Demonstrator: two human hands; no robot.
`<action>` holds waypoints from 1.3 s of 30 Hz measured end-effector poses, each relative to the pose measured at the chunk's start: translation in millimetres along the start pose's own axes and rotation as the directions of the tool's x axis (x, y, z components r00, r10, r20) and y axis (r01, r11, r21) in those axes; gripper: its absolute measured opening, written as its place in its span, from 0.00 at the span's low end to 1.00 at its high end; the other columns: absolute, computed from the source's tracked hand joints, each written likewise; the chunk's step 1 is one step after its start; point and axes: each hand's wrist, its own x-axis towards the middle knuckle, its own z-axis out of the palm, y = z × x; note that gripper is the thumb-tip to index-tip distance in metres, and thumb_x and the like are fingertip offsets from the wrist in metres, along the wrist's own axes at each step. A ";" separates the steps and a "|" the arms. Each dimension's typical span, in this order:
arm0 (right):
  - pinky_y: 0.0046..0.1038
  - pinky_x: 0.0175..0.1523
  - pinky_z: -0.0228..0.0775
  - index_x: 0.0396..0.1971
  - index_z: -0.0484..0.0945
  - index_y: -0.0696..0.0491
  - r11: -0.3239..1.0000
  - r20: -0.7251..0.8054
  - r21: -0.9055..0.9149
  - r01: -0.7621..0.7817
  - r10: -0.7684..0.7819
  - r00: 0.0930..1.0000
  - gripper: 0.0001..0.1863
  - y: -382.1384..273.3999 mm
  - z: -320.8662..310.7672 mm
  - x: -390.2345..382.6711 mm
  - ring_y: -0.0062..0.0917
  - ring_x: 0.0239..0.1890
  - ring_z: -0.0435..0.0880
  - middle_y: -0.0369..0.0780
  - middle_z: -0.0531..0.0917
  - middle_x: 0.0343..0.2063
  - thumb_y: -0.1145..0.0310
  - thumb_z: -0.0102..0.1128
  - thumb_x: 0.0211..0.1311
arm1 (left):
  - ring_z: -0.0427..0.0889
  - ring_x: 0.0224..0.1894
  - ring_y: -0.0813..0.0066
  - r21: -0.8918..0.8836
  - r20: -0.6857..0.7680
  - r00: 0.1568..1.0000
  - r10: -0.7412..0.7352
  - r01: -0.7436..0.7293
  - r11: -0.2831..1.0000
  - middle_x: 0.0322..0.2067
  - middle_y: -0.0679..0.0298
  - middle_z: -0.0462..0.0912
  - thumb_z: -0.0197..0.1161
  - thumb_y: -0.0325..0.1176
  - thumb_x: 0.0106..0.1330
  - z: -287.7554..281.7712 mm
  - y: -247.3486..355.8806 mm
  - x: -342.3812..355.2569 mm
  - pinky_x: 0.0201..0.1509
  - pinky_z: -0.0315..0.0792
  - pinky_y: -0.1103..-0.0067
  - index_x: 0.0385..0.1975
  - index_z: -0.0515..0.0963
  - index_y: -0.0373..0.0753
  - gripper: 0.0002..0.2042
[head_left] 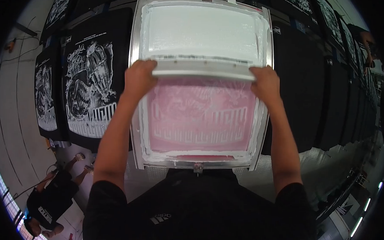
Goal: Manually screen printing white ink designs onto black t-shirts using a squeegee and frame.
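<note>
A long metal squeegee (202, 69) lies crosswise over a screen-printing frame (134, 43). My left hand (140, 78) is closed round its left end, and my right hand (266, 82) grips the right end. White ink (201, 27) covers the far part of the screen, beyond the squeegee. On the near side, pink mesh (196, 120) shows a pale stencil of lettering and artwork. Thick white smears run along the inner border. The squeegee's lower edge and whatever lies under the screen are hidden from me.
Black shirts with white prints (89, 81) lie on boards at left; plain black ones (299, 85) are at right. Metal clamps (198, 167) hold the frame near and far. A person in black (52, 199) is at lower left; another person's arm (367, 48) shows far right.
</note>
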 end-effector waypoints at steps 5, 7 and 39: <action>0.43 0.45 0.75 0.40 0.81 0.45 0.992 0.147 -0.120 -0.033 0.051 0.988 0.18 45.9 3.7 127.9 0.41 0.42 0.83 0.43 0.84 0.36 0.69 0.59 0.45 | 0.83 0.38 0.51 0.156 0.086 0.991 -0.099 0.085 0.984 0.31 0.52 0.84 0.73 0.42 0.46 -9.0 -29.0 130.6 0.44 0.77 0.64 0.42 0.83 0.48 0.20; 0.40 0.52 0.75 0.50 0.81 0.43 0.982 0.217 -0.177 -0.059 0.097 0.971 0.24 61.3 1.3 173.0 0.39 0.49 0.82 0.43 0.84 0.45 0.67 0.57 0.47 | 0.84 0.40 0.52 0.146 0.122 0.990 -0.072 0.054 0.988 0.32 0.51 0.85 0.73 0.44 0.48 -15.7 -40.7 169.3 0.46 0.77 0.64 0.43 0.84 0.48 0.20; 0.45 0.60 0.66 0.38 0.81 0.53 0.998 0.080 0.041 0.045 -0.048 0.996 0.22 -45.9 -5.6 -101.7 0.38 0.39 0.80 0.40 0.84 0.35 0.79 0.61 0.34 | 0.81 0.37 0.64 -0.018 -0.032 0.999 0.024 -0.025 1.000 0.29 0.65 0.81 0.66 0.24 0.39 -2.1 15.1 -109.1 0.35 0.78 0.71 0.32 0.79 0.44 0.15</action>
